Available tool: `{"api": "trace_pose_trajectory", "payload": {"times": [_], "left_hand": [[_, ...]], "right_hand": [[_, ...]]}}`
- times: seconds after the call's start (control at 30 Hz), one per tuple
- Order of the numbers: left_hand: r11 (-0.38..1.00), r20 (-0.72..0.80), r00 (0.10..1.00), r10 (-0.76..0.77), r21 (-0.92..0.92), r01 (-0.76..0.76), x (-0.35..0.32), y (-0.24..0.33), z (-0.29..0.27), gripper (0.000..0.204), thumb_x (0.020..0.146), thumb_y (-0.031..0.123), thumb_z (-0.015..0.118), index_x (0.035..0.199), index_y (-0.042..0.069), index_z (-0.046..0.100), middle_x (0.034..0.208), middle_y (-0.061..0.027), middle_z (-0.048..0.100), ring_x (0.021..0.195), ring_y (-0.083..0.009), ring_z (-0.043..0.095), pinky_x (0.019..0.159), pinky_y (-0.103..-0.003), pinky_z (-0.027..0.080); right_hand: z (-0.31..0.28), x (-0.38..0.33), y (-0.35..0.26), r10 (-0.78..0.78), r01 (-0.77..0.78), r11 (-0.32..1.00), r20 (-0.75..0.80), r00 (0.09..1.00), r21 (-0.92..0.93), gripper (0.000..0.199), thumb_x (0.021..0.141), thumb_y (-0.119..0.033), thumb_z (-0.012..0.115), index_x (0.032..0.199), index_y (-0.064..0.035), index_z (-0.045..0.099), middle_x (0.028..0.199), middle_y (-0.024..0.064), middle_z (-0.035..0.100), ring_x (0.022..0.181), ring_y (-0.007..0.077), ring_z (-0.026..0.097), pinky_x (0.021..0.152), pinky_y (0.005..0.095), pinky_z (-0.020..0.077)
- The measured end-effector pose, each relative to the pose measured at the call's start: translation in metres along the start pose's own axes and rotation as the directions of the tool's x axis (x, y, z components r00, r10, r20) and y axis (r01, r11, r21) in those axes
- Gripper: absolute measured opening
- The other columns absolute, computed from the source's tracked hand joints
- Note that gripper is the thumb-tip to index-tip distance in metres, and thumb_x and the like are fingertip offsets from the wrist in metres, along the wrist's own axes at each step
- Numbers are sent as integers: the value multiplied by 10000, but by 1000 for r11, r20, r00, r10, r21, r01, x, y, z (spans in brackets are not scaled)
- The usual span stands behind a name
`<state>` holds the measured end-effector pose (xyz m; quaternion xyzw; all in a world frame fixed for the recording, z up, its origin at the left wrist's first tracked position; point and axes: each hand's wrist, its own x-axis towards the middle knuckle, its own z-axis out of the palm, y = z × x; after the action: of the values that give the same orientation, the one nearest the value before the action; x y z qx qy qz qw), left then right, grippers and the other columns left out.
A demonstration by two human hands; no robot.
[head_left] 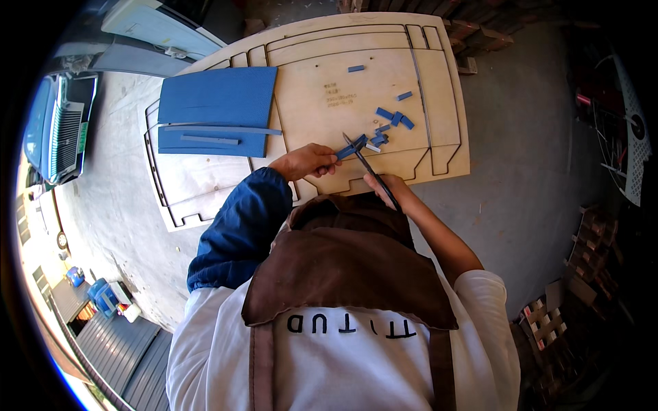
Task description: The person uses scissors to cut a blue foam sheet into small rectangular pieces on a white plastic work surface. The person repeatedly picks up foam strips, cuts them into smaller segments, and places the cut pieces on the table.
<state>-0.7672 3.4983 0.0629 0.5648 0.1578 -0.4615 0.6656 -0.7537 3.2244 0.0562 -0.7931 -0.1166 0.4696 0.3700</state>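
Note:
My left hand (306, 162) is closed around the end of a narrow blue strip (347, 151), which looks like foam. Scissors (370, 168) are gripped in my right hand (397, 190), their blades crossing the strip's far end. Short blue cut pieces (384, 113) lie scattered on the board just beyond and to the right of the blades. Left of my hands, a large blue sheet (218, 96) rests flat, with a long thin blue strip (233, 129) and a shorter strip (209, 140) on top.
Under everything is a pale wooden board (370, 89) with dark grooved outlines, its right edge above the grey concrete floor (521, 137). A vehicle front with a grille (65, 130) stands at the left. Stacked brown blocks (589, 246) line the right. Blue containers (103, 296) stand lower left.

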Motion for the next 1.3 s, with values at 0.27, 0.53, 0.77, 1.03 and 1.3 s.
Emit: {"api": "trace_pose_trajectory", "payload": {"times": [0.27, 0.53, 0.77, 1.03, 1.3], "left_hand": [[999, -30, 999, 31, -34, -32, -8, -1, -3, 248, 985, 179, 463, 1041, -17, 605, 787, 2, 568, 647, -55, 442, 590, -184, 389], [983, -58, 987, 148, -99, -153, -8, 7, 4, 235, 989, 200, 465, 1029, 4, 589, 816, 2, 583, 659, -57, 453, 622, -202, 404], [991, -33, 991, 127, -44, -128, -9, 9, 13, 235, 976, 203, 495, 994, 0, 611, 770, 1, 582, 650, -68, 461, 601, -200, 399], [994, -26, 994, 110, 1, -110, -7, 10, 2, 240, 959, 203, 516, 985, -6, 630, 746, 11, 572, 641, -62, 458, 586, -195, 394], [991, -10, 991, 131, 29, -131, -6, 2, -16, 243, 961, 203, 510, 981, -7, 630, 751, 6, 576, 639, -57, 459, 590, -196, 399]], "right_hand": [[-2, -11, -12, 177, -184, 963, 49, 983, 199, 706, 859, -663, 487, 679, 14, 579, 611, 103, 576, 546, 212, 571, 549, 331, 461], [0, -23, -28, -32, 32, 999, 11, 999, 5, 712, 858, -675, 474, 713, 21, 528, 633, 123, 524, 630, 234, 537, 611, 383, 432], [6, -10, -30, 14, -25, 996, 121, 993, 88, 689, 878, -659, 447, 727, 8, 531, 631, 108, 519, 608, 222, 492, 598, 368, 411], [18, 4, -41, -25, 26, 999, -10, 1000, 44, 693, 874, -640, 473, 663, 18, 527, 567, 110, 466, 585, 202, 480, 588, 358, 407], [35, 15, -35, -17, 19, 999, -47, 999, 37, 649, 884, -602, 510, 723, 23, 577, 604, 95, 517, 623, 180, 513, 620, 329, 431]]}}
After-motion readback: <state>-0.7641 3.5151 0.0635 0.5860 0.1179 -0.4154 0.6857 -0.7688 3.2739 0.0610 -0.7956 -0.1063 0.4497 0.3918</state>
